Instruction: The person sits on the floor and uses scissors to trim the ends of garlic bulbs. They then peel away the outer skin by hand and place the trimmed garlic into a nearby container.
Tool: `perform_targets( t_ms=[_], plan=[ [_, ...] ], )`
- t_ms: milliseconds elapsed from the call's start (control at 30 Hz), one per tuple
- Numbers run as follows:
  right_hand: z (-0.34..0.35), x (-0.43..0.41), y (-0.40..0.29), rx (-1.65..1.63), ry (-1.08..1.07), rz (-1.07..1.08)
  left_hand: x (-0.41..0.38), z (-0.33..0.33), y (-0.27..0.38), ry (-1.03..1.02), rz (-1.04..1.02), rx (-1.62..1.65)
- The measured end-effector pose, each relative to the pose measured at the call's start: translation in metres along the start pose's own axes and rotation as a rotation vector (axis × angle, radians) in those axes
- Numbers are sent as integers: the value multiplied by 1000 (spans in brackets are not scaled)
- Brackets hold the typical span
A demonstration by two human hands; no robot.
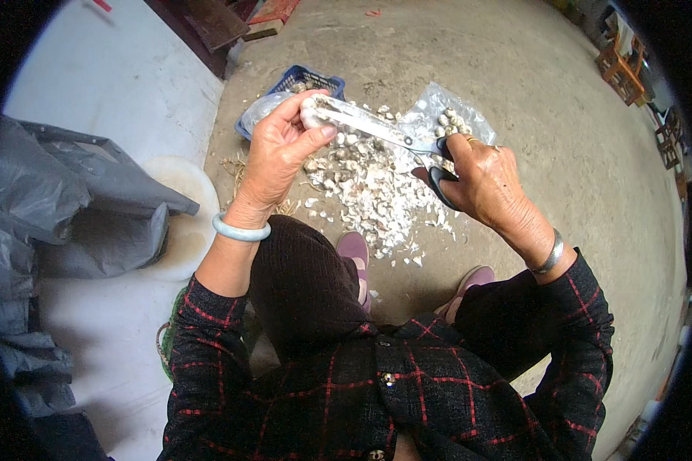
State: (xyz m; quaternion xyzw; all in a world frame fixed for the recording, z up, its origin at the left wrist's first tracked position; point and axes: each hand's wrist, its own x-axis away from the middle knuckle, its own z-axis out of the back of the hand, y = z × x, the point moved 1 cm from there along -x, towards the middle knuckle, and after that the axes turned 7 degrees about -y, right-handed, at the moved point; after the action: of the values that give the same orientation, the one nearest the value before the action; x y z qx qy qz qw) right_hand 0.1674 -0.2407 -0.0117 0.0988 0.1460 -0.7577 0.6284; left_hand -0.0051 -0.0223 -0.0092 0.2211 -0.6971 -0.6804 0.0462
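Note:
My left hand holds a garlic bulb between thumb and fingers, its cut or root side turned to the right. In my right hand is a pair of scissors with black handles. The blades point left, with their tips at the bulb; whether they touch it I cannot tell. Below both hands, a heap of garlic skins lies on the floor, with loose bulbs among it. More garlic bulbs rest on a clear plastic bag behind the right hand.
A blue plastic basket with garlic stands beyond my left hand, next to a plastic bag. To the left are a white round lid or basin and grey sheeting. Wooden chairs or crates stand far right on the concrete floor.

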Motion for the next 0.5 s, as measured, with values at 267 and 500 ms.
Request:
perform_targets(
  t_ms=[267,500],
  plan=[
    [-6,-1,4,81,-54,0,2,0,0,-1,26,-19],
    [-8,-6,-1,-76,-157,-30,1,9,-9,32,41,-109]
  ],
)
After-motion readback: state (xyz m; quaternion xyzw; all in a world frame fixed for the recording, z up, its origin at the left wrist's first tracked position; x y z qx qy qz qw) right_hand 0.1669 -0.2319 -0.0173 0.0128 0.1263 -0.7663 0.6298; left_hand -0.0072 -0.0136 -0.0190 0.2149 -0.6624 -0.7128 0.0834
